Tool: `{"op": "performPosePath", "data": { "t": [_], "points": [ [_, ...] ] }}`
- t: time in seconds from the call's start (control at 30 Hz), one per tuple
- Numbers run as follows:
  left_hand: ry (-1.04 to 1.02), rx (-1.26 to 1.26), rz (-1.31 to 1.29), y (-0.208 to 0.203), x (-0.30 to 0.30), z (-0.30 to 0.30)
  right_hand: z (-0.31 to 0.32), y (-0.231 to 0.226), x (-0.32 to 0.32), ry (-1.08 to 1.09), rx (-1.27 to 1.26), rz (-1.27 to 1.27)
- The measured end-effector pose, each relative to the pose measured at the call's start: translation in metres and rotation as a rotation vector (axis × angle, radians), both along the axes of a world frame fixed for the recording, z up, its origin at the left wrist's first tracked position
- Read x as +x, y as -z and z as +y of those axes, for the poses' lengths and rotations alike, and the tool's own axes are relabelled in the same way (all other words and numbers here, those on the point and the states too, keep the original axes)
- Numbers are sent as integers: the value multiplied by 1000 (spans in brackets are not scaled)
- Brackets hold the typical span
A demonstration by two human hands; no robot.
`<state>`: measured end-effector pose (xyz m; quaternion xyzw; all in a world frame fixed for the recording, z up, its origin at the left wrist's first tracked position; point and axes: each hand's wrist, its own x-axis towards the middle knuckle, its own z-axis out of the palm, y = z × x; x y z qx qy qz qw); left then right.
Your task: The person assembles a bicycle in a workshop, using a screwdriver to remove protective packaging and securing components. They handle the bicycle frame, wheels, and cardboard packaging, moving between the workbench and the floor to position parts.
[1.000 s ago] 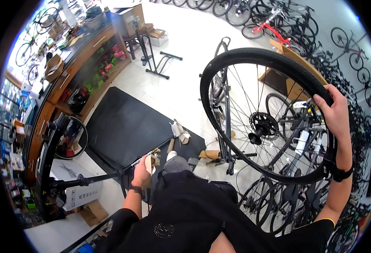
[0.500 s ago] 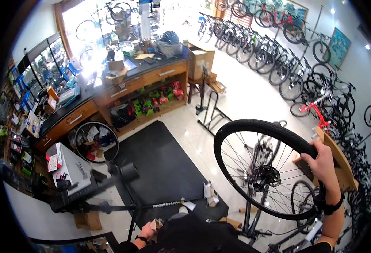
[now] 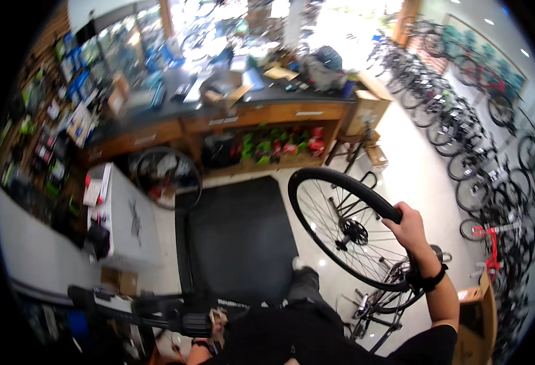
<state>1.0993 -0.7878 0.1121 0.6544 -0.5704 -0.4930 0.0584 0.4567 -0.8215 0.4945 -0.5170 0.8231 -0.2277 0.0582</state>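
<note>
A bicycle wheel (image 3: 354,232) with a black tyre, thin spokes and a disc rotor hangs tilted in front of me on the right. My right hand (image 3: 409,228) grips its tyre at the upper right edge. My left hand (image 3: 204,342) is low down beside a black repair stand (image 3: 139,310). Something small and brown (image 3: 217,319) shows at its fingers, blurred and partly hidden, and I cannot make out what it is. Below the wheel, a dark bicycle frame (image 3: 380,316) lies or stands near the floor.
A black mat (image 3: 237,237) covers the floor ahead. Beyond it stands a wooden workbench (image 3: 267,112) with cluttered top and stocked shelf. Another wheel (image 3: 169,179) leans against it, near a white box (image 3: 130,219). Cardboard boxes (image 3: 474,322) and rows of bicycles (image 3: 462,146) line the right.
My view has swung right and forward. I have stepped onto the mat's near edge, with the wheel still in my right hand. The stand's arm now sits lower, beside my left hand.
</note>
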Motion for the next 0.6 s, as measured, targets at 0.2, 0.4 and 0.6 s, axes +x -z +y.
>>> {"op": "performPosePath", "data": {
  "t": [0.2,0.4,0.6],
  "points": [
    [-406,121,-103,-37,-103,14,-172,123,-46,-272,121,33],
    [-539,-51,-101,-67,-192,-25,-332,178,-30,-510,141,63],
    [-648,82,-190,-44,-228,-75,-460,208,29,-758,178,65]
  ]
}}
